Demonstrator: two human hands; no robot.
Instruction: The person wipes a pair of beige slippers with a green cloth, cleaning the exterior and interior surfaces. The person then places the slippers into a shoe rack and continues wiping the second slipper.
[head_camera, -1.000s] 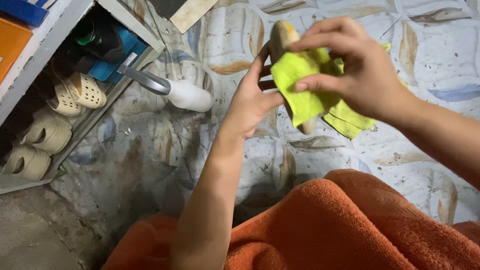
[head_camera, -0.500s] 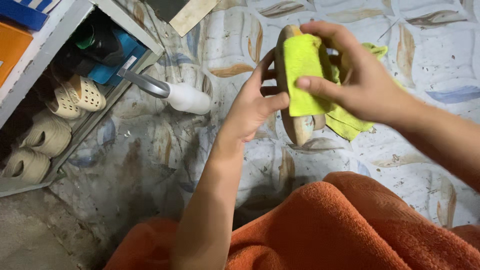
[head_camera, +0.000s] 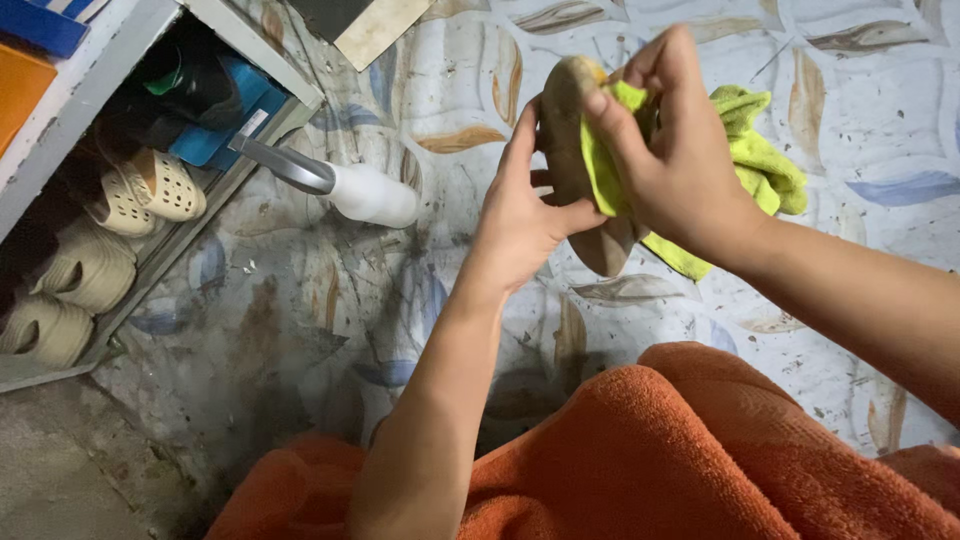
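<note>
My left hand (head_camera: 525, 215) grips a beige sandal (head_camera: 572, 130) from its left side and holds it on edge above the floor. Pressed against the sandal's right side is a yellow-green cloth (head_camera: 745, 160), which my right hand (head_camera: 680, 150) clutches with curled fingers. The cloth's loose end hangs out to the right and below that hand. Much of the sandal is hidden behind the cloth and my fingers.
An orange towel (head_camera: 680, 450) covers my lap at the bottom. On the patterned tile floor (head_camera: 330, 290) lies a white bottle with a grey handle (head_camera: 345, 185). A white shoe rack (head_camera: 110, 180) at the left holds beige sandals (head_camera: 150, 185) and other shoes.
My right hand has turned and slid the cloth from the sandal's flat face over onto its upper right edge. The sandal has tilted slightly; the cloth bunches more to the right.
</note>
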